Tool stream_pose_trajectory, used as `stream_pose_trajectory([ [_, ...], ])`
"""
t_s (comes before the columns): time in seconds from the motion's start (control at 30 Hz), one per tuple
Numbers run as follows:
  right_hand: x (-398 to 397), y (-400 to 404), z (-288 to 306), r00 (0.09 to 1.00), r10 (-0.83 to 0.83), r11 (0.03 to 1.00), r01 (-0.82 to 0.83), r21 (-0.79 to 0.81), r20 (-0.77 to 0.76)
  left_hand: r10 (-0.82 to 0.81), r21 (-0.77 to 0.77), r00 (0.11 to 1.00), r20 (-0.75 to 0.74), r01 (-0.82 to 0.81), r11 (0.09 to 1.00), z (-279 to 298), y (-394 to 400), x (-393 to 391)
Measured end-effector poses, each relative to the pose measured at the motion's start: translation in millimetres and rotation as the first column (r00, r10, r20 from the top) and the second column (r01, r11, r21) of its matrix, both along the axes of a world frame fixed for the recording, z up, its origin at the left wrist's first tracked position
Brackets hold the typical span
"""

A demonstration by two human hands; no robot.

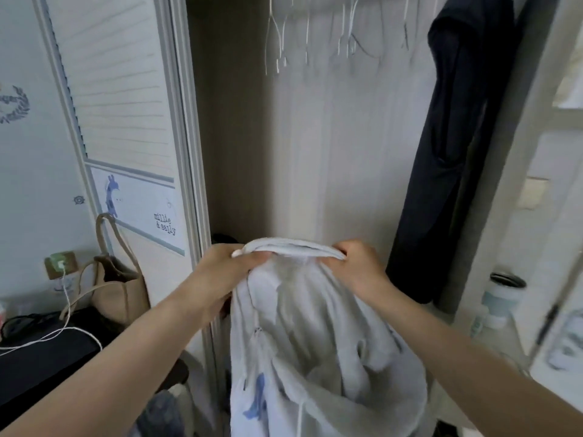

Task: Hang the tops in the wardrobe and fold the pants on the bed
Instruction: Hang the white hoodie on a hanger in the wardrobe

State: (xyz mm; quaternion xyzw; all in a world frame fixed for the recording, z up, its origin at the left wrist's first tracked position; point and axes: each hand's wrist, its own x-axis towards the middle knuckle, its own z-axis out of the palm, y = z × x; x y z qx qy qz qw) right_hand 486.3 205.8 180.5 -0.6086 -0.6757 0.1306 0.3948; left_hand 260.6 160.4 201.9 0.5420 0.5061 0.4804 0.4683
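— What did the head view show you at that moment?

— I saw both hands in front of the open wardrobe [284, 152]. The left hand [227, 266] pinched the left end of the neckline of a white hooded top [315, 342], and the right hand [356, 263] pinched the right end, so the top hung down between them.

— Was anything done already?

— I judged that one dark top [457, 137] was hung, at the right side of the wardrobe. Several empty wire hangers [284, 42] hung on the rail above.

— And what was left?

— The white top had no hanger in it yet, so it was still to hang. I could not see the bed or any pants, so I cannot tell about the folding.
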Motion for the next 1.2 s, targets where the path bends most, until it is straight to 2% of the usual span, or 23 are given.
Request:
stream_pose_trajectory([
  [0.1, -5.8, 29.4, 11.6, 0.995, -0.048, 0.999, 0.047, -0.011, -0.086, 0.019, 0.152, 1.000, -0.017, -0.016, 0.988, 16.5, 44.0, 8.5],
  [0.23, -6.7, 56.8, 45.5, 0.988, -0.049, 0.994, 0.063, 0.093, -0.148, 0.004, 0.318, 0.997, -0.071, 0.019, 0.948, 39.3, 99.8, 16.4],
  [0.33, -7.4, 79.4, 78.6, 0.979, -0.124, 0.967, 0.156, 0.203, -0.163, -0.027, 0.421, 0.991, -0.130, 0.080, 0.904, 59.4, 141.6, 17.5],
  [0.43, -7.5, 95.3, 118.4, 0.961, -0.224, 0.892, 0.269, 0.363, -0.164, -0.047, 0.487, 0.982, -0.181, 0.131, 0.864, 79.5, 175.1, 20.0],
  [0.6, -11.6, 102.2, 185.9, 0.928, -0.298, 0.723, 0.372, 0.582, -0.223, -0.040, 0.564, 0.968, -0.249, 0.178, 0.806, 107.3, 220.1, 22.5],
  [0.73, -15.0, 102.6, 240.0, 0.910, -0.384, 0.571, 0.365, 0.735, -0.154, 0.011, 0.613, 0.955, -0.295, 0.181, 0.769, 118.4, 244.2, 19.6],
  [0.87, -7.5, 113.1, 293.2, 0.867, -0.495, 0.435, 0.310, 0.845, -0.063, 0.024, 0.629, 0.959, -0.281, 0.165, 0.759, 124.1, 270.3, 16.7],
  [1.07, 28.7, 125.6, 365.5, 0.710, -0.704, 0.363, 0.391, 0.846, -0.025, 0.074, 0.672, 0.964, -0.256, 0.123, 0.730, 143.1, 294.3, 25.0],
  [1.13, 46.9, 129.7, 384.6, 0.680, -0.730, 0.392, 0.494, 0.776, -0.064, 0.104, 0.693, 0.963, -0.249, 0.103, 0.713, 151.9, 301.7, 27.3],
  [1.2, 64.3, 137.1, 401.5, 0.674, -0.731, 0.469, 0.611, 0.638, -0.108, 0.172, 0.726, 0.949, -0.263, 0.077, 0.684, 160.4, 308.7, 29.5],
])
